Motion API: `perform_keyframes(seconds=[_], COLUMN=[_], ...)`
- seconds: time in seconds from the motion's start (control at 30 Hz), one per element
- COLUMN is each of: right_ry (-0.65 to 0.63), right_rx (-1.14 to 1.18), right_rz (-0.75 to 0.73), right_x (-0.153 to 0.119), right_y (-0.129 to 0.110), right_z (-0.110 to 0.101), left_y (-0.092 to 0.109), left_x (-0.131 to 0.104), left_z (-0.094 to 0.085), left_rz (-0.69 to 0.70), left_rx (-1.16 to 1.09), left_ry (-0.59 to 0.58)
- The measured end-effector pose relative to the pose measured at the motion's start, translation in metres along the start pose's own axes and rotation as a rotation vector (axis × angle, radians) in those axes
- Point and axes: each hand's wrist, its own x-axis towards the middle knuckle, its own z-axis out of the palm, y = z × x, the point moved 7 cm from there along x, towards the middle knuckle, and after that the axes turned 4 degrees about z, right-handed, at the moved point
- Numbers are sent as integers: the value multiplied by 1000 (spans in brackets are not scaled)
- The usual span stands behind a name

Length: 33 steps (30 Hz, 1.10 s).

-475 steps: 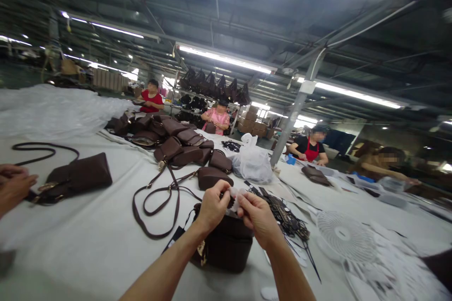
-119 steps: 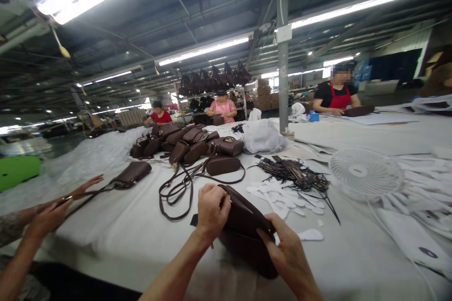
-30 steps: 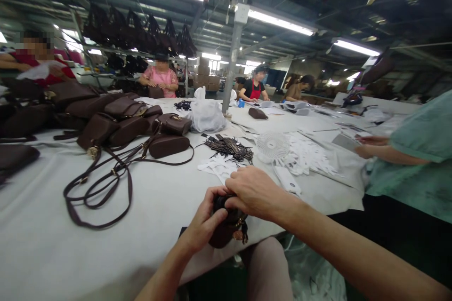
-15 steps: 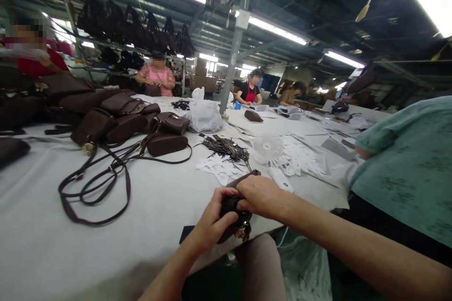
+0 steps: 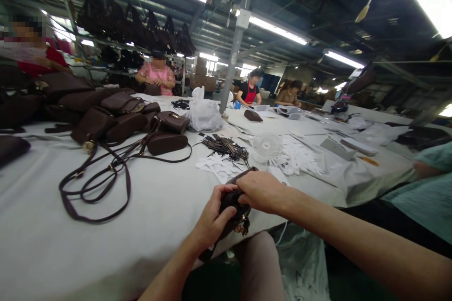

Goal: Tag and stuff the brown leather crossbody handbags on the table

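A dark brown handbag (image 5: pixel 228 228) with gold-coloured metal fittings rests at the table's front edge, close to my knee. My left hand (image 5: pixel 216 214) grips its near side, thumb on top and fingers wrapped over it. From the right, my right hand (image 5: pixel 259 191) is closed over the bag's upper part, fingers curled down into or against it; what they pinch is hidden. Just beyond lie white paper tags (image 5: pixel 217 167) and a heap of dark tags with cords (image 5: pixel 226 147).
Brown bags (image 5: pixel 130 127) are piled at the left, their long straps (image 5: pixel 129 197) looped on the white-covered table (image 5: pixel 158 240). A white fan (image 5: pixel 267 147) and a plastic bag (image 5: pixel 205 115) stand farther back. At the right edge is a co-worker's green sleeve (image 5: pixel 436 157); others work across the table.
The co-worker in green on the right has moved away to the right, uncovering more table. My hands stay on the handbag with only a slight shift.
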Motion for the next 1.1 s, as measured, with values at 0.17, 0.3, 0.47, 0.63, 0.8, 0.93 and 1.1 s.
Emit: perform_keyframes(seconds=[0.17, 0.3, 0.47, 0.63, 0.8, 0.93, 1.1], right_ry=[-7, -77, 184, 575, 415, 366, 253], right_rx=[317, 759, 731, 616, 544, 473, 358], right_rz=[-401, -514, -375, -86, -127, -101, 11], right_x=[5, 13, 6, -29, -32, -20, -13], right_y=[-8, 3, 12, 30, 20, 13, 3], right_z=[10, 24, 17, 10, 37, 34, 25], left_y=[-1, 1, 0, -5, -8, -9, -9], left_x=[-2, -2, 0, -2, -6, -8, -9], left_z=[-2, -4, -6, -17, -12, -6, -6], left_rz=[-15, -14, -3, 26, 39, 37, 14], left_rx=[29, 54, 113, 158, 113, 116, 111], left_ry=[-9, -44, -38, 102, 100, 105, 109])
